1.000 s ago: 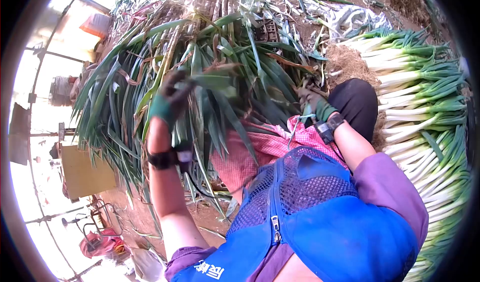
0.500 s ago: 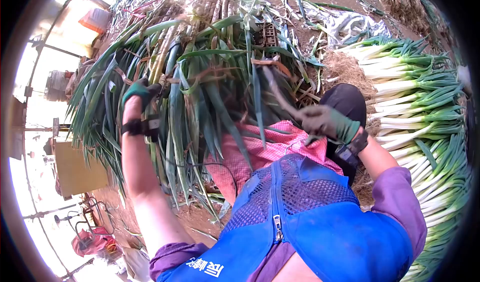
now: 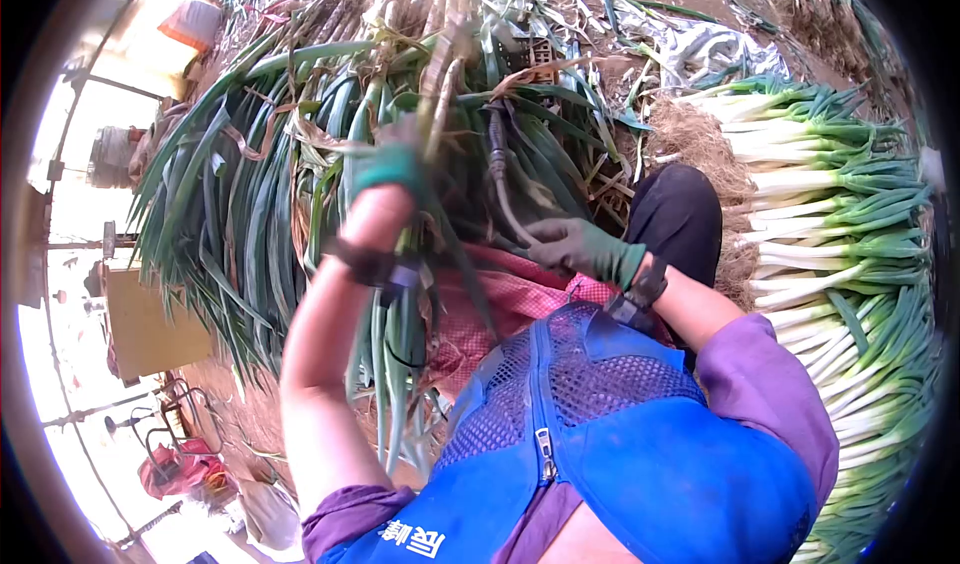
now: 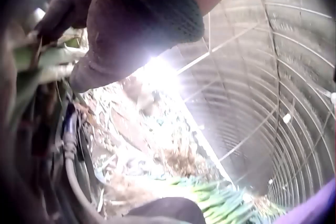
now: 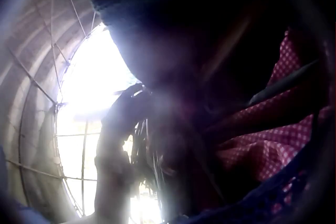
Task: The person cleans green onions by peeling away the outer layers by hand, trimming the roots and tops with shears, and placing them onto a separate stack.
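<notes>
My gloved left hand (image 3: 392, 159), blurred in the head view, grips a leek (image 3: 440, 104) whose pale stalk stands up above it. In the left wrist view, the thumb and fingers (image 4: 100, 64) close round green and whitish stems (image 4: 58, 58). My gloved right hand (image 3: 575, 247) holds a thin grey hose (image 3: 508, 199), with a dark fitting (image 3: 496, 129) at its far end. That fitting points into the pile of leafy, untrimmed leeks (image 3: 260, 204). Deep shadow hides most of the right hand in its wrist view.
Cleaned leeks (image 3: 800, 264) with white shafts lie in a long row at my right, roots (image 3: 690, 154) towards me. A pink checked cloth (image 3: 475, 299) covers my lap. Beyond lie a white sack (image 3: 705, 49) and loose leaf scraps. A yellow board (image 3: 155, 324) stands at the left.
The left hand has moved right from the leafy pile and now raises a leek. My right hand has swung the hose left, from beside the knee to the middle of the pile.
</notes>
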`<action>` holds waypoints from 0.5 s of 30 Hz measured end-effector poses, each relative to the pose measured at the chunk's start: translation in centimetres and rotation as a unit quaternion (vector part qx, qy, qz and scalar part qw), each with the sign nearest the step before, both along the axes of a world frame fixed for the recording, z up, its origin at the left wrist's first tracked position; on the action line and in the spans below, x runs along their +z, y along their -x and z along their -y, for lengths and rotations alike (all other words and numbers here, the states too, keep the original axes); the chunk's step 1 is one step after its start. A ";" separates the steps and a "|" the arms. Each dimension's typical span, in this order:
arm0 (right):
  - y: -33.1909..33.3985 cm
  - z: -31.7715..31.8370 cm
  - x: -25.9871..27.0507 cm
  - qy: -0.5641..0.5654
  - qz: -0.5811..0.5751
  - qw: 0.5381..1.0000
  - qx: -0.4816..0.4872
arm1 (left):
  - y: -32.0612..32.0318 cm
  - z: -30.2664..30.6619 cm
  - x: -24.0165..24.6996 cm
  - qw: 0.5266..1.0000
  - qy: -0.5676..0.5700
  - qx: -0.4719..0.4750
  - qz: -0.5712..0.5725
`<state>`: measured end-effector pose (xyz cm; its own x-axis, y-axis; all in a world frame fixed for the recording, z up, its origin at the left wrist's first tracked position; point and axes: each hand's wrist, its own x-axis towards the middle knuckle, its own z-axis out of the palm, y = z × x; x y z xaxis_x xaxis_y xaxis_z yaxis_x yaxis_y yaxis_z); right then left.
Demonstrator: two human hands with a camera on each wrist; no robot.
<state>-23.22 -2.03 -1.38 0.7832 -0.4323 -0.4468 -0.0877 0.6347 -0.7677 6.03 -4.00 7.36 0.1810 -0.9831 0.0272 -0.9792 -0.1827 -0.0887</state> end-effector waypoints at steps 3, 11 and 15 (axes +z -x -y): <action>1.7 -0.4 1.5 -0.014 -0.009 0.998 -0.069 | 6.5 -1.3 -1.6 0.977 0.040 -0.111 -0.175; 5.8 -2.5 4.6 0.101 -0.051 0.983 0.147 | 11.9 0.2 -10.4 0.427 -0.197 0.171 -0.865; 4.6 2.5 2.5 0.408 -0.091 0.892 -0.174 | 13.3 -1.1 -10.9 0.633 -0.095 0.138 -0.756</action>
